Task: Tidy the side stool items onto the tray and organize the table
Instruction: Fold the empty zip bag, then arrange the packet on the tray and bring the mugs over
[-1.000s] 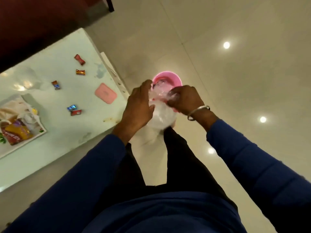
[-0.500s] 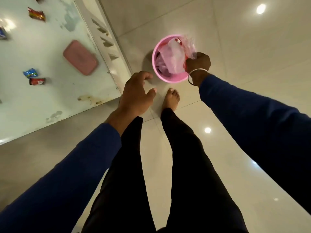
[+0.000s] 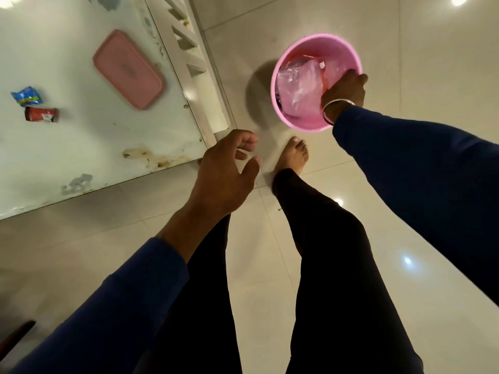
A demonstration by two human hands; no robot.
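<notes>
Deeper into the pink bin (image 3: 299,122) goes the right hand (image 3: 344,89), pressing clear plastic bags (image 3: 299,85).
Left hand (image 3: 226,168) hangs loosely curled, holding nothing, beside the desk (image 3: 89,147).

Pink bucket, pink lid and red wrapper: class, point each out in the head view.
pink bucket (image 3: 297,125): head view, near rim.
pink lid (image 3: 127,68): head view, middle of its top.
red wrapper (image 3: 41,114): head view, middle of the packet.

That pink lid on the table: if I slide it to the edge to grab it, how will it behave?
The pink lid lies flat and thin, so it probably slides rather than tips. It looks like light plastic, likely slightly flexible. On the glossy table it may skid easily.
</notes>
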